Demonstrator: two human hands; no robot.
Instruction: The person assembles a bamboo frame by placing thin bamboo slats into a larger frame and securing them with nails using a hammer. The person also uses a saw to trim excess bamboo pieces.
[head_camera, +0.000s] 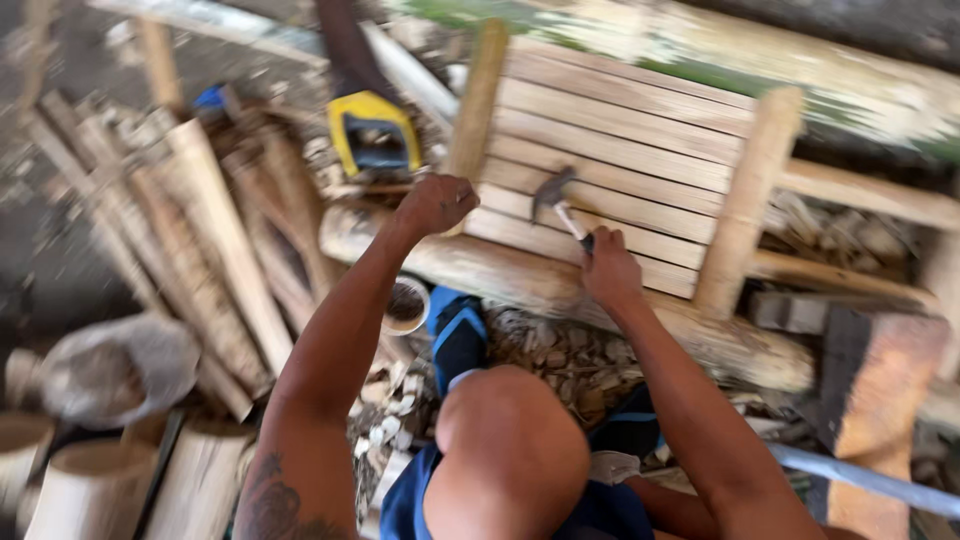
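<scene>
A slatted bamboo panel on thick bamboo poles lies in front of me. My right hand grips the handle of a claw hammer, its metal head resting over the lower slats. At the panel's lower left corner, my left hand is closed into a fist, pressing on the end of the slats beside an upright bamboo post. Whether it pinches a nail I cannot tell. A thick horizontal log runs under both hands. My bent knee fills the lower middle.
A handsaw with a yellow and blue handle lies left of the panel. Split bamboo strips are piled at the left. Cut bamboo sections stand at the lower left. Wood chips cover the ground; a wooden block sits at right.
</scene>
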